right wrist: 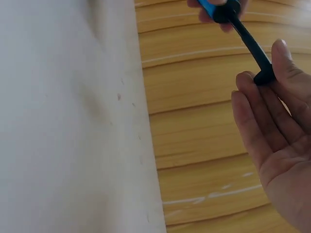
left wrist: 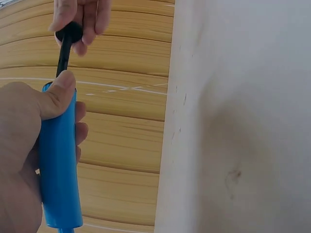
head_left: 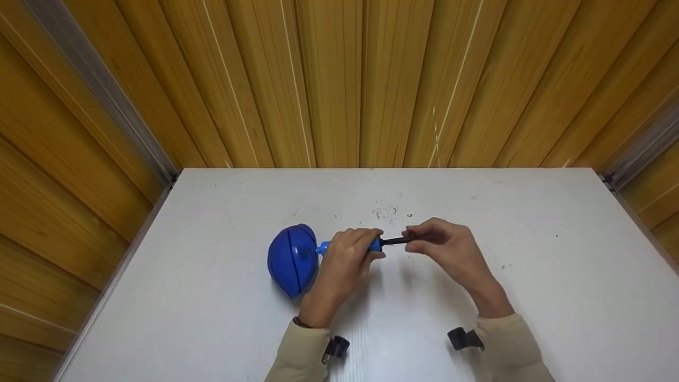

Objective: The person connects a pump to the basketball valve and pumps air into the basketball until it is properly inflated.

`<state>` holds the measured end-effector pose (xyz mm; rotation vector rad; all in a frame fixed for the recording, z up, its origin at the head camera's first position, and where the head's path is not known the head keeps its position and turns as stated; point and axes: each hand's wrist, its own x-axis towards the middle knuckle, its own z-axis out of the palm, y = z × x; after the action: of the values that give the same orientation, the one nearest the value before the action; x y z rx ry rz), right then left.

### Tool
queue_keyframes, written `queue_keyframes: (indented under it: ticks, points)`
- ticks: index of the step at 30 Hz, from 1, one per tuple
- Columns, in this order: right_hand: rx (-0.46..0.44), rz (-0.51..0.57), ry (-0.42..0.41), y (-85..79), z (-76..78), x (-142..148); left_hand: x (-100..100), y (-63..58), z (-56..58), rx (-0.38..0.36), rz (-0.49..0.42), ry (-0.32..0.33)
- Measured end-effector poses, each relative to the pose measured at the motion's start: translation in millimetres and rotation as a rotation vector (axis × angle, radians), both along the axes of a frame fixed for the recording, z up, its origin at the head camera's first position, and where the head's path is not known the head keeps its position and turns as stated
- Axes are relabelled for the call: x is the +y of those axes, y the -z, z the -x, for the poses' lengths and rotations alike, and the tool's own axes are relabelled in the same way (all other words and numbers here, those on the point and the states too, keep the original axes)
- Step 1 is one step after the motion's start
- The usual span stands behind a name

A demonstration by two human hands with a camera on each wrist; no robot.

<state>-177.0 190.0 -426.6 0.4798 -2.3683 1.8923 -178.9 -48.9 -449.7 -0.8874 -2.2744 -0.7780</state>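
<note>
A blue hand pump (left wrist: 59,165) is held across its barrel by my left hand (head_left: 342,260), with the thumb lying near its top end. From the barrel a black plunger rod (head_left: 393,241) sticks out to the right. My right hand (head_left: 451,246) pinches the black end knob (right wrist: 265,76) of that rod between thumb and fingers. The pump's narrow tip meets a blue ball (head_left: 284,262) left of my left hand; the ball looks soft and partly collapsed, with creased edges. Whether a needle enters the ball is too small to tell.
Both hands work over a white table (head_left: 212,339) with small dark marks on its surface. Wood-look panels (head_left: 339,79) stand behind the table and along its sides. A black wrist camera (head_left: 337,347) sits by the left sleeve, another black camera (head_left: 459,338) by the right sleeve.
</note>
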Motion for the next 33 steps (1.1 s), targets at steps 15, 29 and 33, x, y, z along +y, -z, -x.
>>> queue_keyframes:
  ticks: [15,29,33]
  points:
    - [0.09,-0.098,0.001,1.5,-1.8,-1,-13,-6.2,-1.6,-0.209,0.03,-0.058]
    - [0.047,-0.042,0.07,-6.0,-1.8,20,-11,-3.9,0.4,-0.036,0.104,-0.13]
    - [0.002,-0.02,0.034,4.9,1.2,-6,-9,-0.3,1.4,0.034,0.134,-0.126]
